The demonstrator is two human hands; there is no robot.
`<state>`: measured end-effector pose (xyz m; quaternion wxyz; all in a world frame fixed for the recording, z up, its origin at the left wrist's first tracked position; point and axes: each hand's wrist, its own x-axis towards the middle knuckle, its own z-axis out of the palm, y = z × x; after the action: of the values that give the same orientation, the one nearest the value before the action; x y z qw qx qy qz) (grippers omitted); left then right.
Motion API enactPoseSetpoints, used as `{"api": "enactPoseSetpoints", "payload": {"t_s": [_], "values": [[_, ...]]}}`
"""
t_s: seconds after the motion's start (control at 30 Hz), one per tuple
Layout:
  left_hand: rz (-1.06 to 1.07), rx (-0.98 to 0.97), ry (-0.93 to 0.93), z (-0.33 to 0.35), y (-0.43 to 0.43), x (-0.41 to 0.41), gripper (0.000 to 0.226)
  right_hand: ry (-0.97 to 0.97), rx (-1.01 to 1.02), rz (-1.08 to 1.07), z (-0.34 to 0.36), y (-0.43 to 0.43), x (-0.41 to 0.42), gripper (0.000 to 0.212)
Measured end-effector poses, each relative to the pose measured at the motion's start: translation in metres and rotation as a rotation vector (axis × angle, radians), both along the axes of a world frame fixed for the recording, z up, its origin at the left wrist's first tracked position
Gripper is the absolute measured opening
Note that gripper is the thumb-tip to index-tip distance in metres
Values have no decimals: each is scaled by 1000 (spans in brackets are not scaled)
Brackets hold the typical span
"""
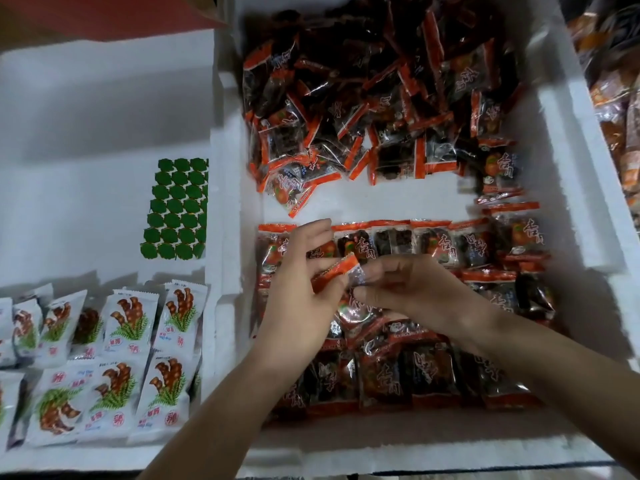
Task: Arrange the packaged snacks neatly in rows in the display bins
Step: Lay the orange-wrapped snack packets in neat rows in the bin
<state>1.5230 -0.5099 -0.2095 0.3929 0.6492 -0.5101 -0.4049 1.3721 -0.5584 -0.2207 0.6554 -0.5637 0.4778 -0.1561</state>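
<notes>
Both hands meet over the near half of a white foam bin [419,441]. My left hand [298,289] and my right hand [408,289] together pinch one small orange-edged snack packet [337,271] just above the laid packets. Rows of the same dark, orange-trimmed packets [433,244] lie flat across the bin's near part. A loose heap of these packets [363,98] fills the far part. A bare white strip of bin floor separates heap and rows.
To the left, a second white foam bin [104,98] holds white packets with a brown-and-green picture [128,320] in rows at its near end, and a block of small green pieces [178,206]. More orange packets [620,126] show at the far right edge.
</notes>
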Motion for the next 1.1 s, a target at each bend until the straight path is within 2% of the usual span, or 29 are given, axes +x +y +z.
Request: {"api": "enactPoseSetpoints", "payload": {"t_s": [0.07,0.1,0.17,0.23,0.3,0.43,0.5,0.57,0.67,0.77,0.87,0.97,1.1], "values": [[23,-11,-97,-2,-2,5,50,23,-22,-1,-4,-6,2,1],[32,-10,-203,-6,-3,10,44,39,-45,-25,-8,-11,3,7],[-13,-9,-532,-13,-5,22,44,69,-108,-131,-16,-24,9,13],[-161,89,-787,-20,-5,29,50,96,-183,-242,-22,-37,19,12],[-229,242,-887,-27,-3,30,54,163,-270,-267,-29,-46,32,14],[-172,253,-862,-34,-1,32,58,287,-308,-109,-38,-50,56,29],[-161,239,-865,-35,-2,33,60,284,-287,-76,-38,-48,61,8],[-163,241,-884,-36,-3,33,61,345,-354,-39,-33,-46,63,27],[-154,201,-883,-34,-7,30,59,436,-525,17,-27,-45,60,42],[-122,99,-840,-29,-18,30,54,503,-736,-5,-23,-46,46,44],[-123,-42,-871,-24,-42,35,57,756,-1023,-63,-19,-66,21,42],[-78,-128,-910,-17,-80,41,63,971,-959,-63,-17,-100,-1,53],[-49,-83,-992,-18,-122,48,65,1059,-938,120,-21,-123,-10,64]]}}
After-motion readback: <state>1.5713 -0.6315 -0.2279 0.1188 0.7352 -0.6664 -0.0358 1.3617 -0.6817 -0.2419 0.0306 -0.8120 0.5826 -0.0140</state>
